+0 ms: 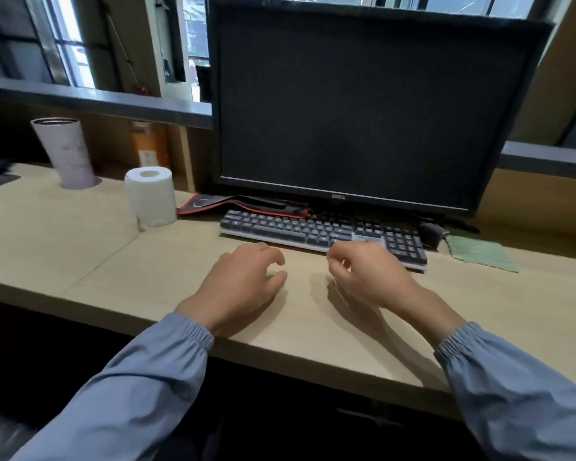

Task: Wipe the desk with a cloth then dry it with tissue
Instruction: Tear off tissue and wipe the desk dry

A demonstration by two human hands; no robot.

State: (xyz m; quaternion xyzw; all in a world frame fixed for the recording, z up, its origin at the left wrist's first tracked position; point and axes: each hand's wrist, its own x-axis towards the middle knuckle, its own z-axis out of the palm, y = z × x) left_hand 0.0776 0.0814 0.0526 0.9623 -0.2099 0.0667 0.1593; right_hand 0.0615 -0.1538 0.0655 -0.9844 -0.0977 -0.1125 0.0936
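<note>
The light wooden desk stretches across the view. A pale green cloth lies flat on it at the right, beside the mouse. A white tissue roll stands upright at the left of the keyboard. My left hand rests on the desk in front of the keyboard, fingers loosely curled, holding nothing. Just right of it, my right hand hovers above the desk with its fingers bent and apart, empty too. Both hands are well away from the cloth and the roll.
A dark keyboard and black monitor sit behind the hands. A black mouse lies right of the keyboard. A red-edged mat lies under the monitor. A white cylinder container and an orange bottle stand at the back left.
</note>
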